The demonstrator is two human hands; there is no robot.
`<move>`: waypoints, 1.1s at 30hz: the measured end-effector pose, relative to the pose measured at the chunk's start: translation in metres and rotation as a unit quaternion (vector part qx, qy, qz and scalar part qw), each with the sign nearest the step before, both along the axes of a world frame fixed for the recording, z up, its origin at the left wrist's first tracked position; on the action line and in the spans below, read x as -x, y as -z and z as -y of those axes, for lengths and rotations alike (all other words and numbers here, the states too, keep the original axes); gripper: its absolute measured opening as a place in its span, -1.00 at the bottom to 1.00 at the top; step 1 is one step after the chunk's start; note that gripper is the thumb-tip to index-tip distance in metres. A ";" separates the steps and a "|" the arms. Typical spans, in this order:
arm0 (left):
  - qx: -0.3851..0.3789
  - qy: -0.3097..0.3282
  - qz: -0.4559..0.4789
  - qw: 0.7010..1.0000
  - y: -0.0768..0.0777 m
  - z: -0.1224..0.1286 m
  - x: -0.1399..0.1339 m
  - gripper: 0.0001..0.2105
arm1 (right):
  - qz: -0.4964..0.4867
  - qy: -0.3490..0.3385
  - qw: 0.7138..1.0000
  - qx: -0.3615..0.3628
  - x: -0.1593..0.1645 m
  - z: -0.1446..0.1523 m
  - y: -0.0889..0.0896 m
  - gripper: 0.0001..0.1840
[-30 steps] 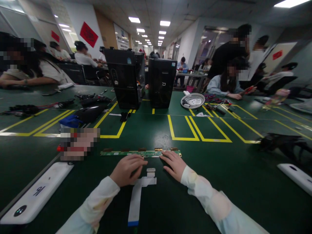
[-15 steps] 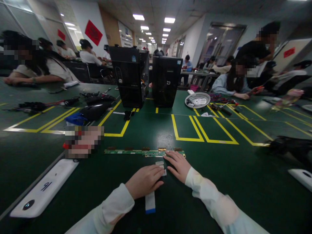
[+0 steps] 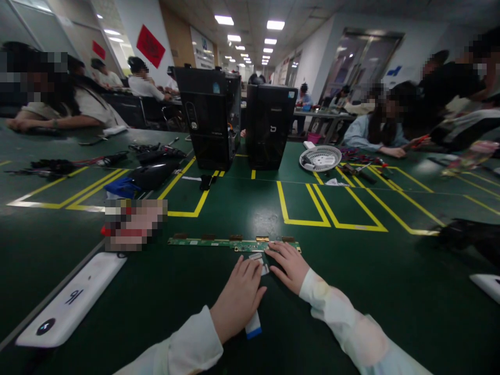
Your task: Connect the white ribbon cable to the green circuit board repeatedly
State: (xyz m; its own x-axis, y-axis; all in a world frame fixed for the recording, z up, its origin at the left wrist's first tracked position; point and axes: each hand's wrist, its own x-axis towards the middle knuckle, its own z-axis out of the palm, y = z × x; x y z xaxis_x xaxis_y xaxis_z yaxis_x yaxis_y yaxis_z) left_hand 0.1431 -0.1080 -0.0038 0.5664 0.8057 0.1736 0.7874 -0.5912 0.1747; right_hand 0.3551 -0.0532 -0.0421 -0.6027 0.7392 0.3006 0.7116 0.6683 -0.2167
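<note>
A long, narrow green circuit board (image 3: 207,242) with brown tabs along its far edge lies across the table in front of me. My right hand (image 3: 288,265) rests over its right end, fingers spread, fingertips touching the board. Nearer to me, a white flat ribbon cable (image 3: 253,322) with a blue end lies on the table. My left hand (image 3: 241,299) lies over the cable's middle with fingers stretched out, hiding that part. The cable's far end (image 3: 257,257) shows just past the fingertips, close to the board; I cannot tell whether they touch.
Two black computer towers (image 3: 209,122) stand at the back. A white basket (image 3: 320,158) holds small parts, right of them. A white device (image 3: 72,299) lies at left, cables (image 3: 54,169) beyond it. Yellow tape (image 3: 307,223) marks the green table (image 3: 351,281). Other people sit around.
My left hand has turned so its fingers point more forward, and the cable's blue end has swung to the right. My right hand stays on the board. The view has shifted slightly.
</note>
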 end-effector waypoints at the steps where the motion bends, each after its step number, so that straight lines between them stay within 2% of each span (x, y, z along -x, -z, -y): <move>1: -0.004 -0.008 -0.003 1.000 0.001 0.002 -0.002 -0.58 | 0.000 -0.001 1.000 0.000 0.000 0.000 0.000 -0.55; 8: -0.010 -0.035 -0.003 0.999 0.008 0.006 -0.004 -0.52 | 0.004 0.000 1.000 0.002 0.000 0.001 -0.003 -0.54; 15: 0.002 -0.013 0.005 1.000 0.010 0.005 -0.001 -0.50 | 0.002 -0.005 1.000 -0.004 -0.001 0.002 -0.001 -0.53; 24: 0.008 -0.009 0.035 0.999 0.019 0.001 0.001 -0.47 | 0.011 0.016 1.000 -0.011 -0.001 0.002 -0.002 -0.51; 33: 0.013 -0.008 0.027 1.000 0.011 -0.002 0.001 -0.52 | 0.015 0.018 1.000 -0.005 -0.001 0.002 -0.004 -0.51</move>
State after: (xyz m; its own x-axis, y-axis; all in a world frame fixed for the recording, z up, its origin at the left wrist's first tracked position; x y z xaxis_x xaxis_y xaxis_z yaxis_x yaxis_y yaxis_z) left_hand 0.1417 -0.1064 -0.0149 0.5438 0.8194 0.1812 0.7860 -0.5729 0.2323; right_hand 0.3564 -0.0552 -0.0381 -0.5850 0.7573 0.2902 0.7407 0.6446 -0.1892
